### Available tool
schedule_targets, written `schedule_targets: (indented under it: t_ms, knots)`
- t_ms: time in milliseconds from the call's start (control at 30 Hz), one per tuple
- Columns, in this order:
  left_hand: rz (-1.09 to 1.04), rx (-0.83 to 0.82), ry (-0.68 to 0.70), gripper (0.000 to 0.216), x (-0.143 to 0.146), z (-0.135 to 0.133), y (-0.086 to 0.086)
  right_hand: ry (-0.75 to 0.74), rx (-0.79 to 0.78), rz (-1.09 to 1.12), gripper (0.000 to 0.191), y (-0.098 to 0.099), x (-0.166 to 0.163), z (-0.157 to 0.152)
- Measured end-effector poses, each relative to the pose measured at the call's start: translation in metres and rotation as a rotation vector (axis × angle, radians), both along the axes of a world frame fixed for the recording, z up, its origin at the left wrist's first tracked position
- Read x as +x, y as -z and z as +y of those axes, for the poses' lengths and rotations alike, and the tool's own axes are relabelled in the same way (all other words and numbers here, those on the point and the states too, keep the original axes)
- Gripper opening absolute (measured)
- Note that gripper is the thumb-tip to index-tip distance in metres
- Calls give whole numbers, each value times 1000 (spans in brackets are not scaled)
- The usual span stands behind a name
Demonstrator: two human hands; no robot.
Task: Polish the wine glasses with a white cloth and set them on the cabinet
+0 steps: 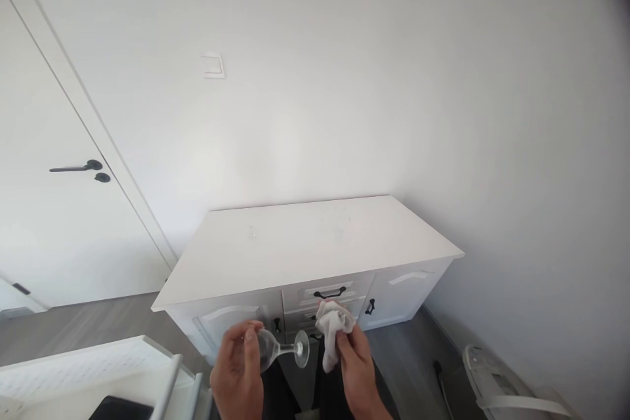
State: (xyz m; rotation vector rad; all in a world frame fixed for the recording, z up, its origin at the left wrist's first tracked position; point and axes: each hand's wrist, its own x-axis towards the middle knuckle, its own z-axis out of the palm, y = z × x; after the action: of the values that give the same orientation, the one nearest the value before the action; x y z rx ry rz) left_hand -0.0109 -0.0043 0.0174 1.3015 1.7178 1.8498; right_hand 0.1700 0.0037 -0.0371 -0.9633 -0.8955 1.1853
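A clear stemmed glass [268, 349] lies sideways in my left hand [238, 367], whose fingers wrap round the bowl. Its stem and round foot point to the right, toward my other hand. In my right hand [357, 367] a crumpled white cloth [335, 325] is pinched, with one end hanging down. A small gap separates the cloth from the foot of the glass. Both hands are held in front of the near side of a white cabinet [295, 246]. Part of the bowl is hidden behind my left fingers.
The cabinet has dark handles [329, 292] and a few faint marks on its top. A white door [59, 230] stands at the left, near a light switch [213, 65]. White furniture [98, 371] with a black object [122, 409] is at lower left; a pale appliance [506, 384] sits at lower right.
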Motion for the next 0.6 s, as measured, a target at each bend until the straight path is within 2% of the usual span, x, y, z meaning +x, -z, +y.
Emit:
schedule_targets:
  t_ms: [33, 133, 167, 267, 333, 400, 467, 533, 600]
  knots:
    - [-13, 30, -32, 23, 0, 1, 2, -10, -28, 102, 49, 0, -1, 0]
    - [-9, 164, -42, 18, 11, 2, 13, -255, -103, 306, 51, 0, -18, -2]
    - [-6, 202, -11, 16, 18, 1, 17, -279, -137, 347, 51, 0, -26, -2]
    - [-16, 293, 153, 9, 36, -4, 25, -130, -283, 417, 45, -1, -37, 2]
    - [-8, 342, 286, 8, 41, -5, 25, -221, -425, 537, 43, -2, -33, 5]
    - [7, 327, 415, 12, 37, -3, 21, -428, -556, 662, 44, 0, -25, 7]
    - [19, 245, 562, 15, 27, 1, 18, -542, -621, 715, 49, 6, -19, 7]
    - [16, 169, 633, 18, 18, 5, 15, -555, -620, 656, 54, 15, -16, 8]
    - [-14, 107, 543, 19, 12, 5, 14, -425, -533, 477, 56, 25, -11, 13]
